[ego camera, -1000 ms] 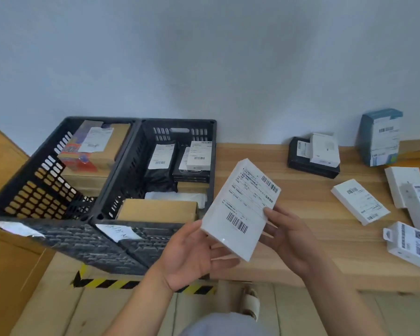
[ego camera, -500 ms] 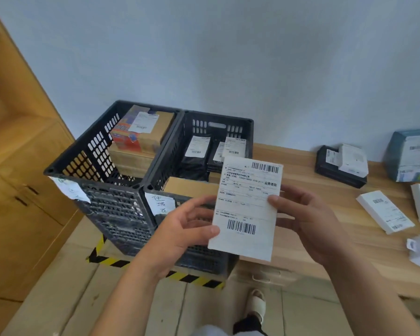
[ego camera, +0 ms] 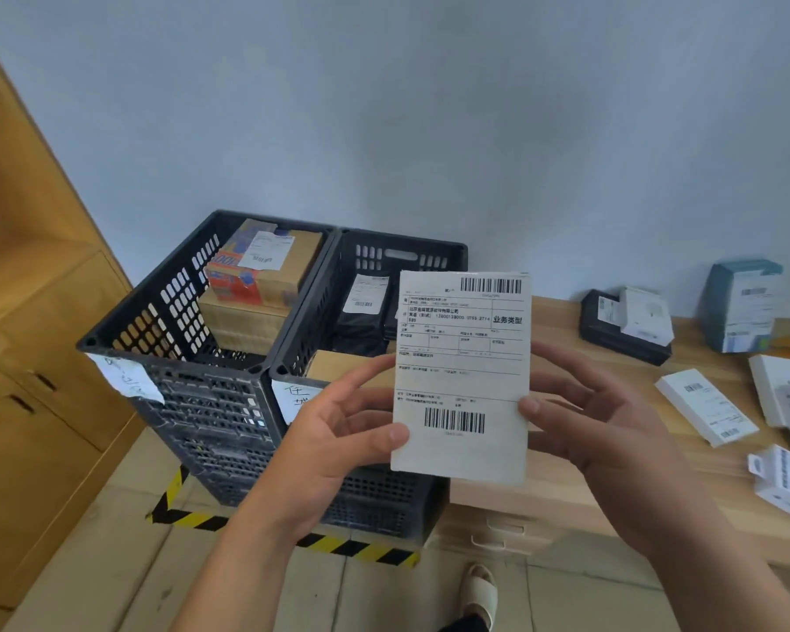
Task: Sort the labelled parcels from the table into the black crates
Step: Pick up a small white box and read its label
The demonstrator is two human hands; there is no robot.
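Both hands grip parcel edges, above crates.

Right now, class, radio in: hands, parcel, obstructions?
Left hand and right hand pinch white parcel, label up. Held above right crate. Nothing blocking.

White labelled parcel sits centre frame, upright, label face toward me: barcode at top, another near the bottom, printed rows between. I hold it by both side edges, left hand and right hand. Two black crates side by side at centre left: left crate has brown boxes stacked, right crate has black labelled bags. More white parcels lie flat on the table, right of frame.
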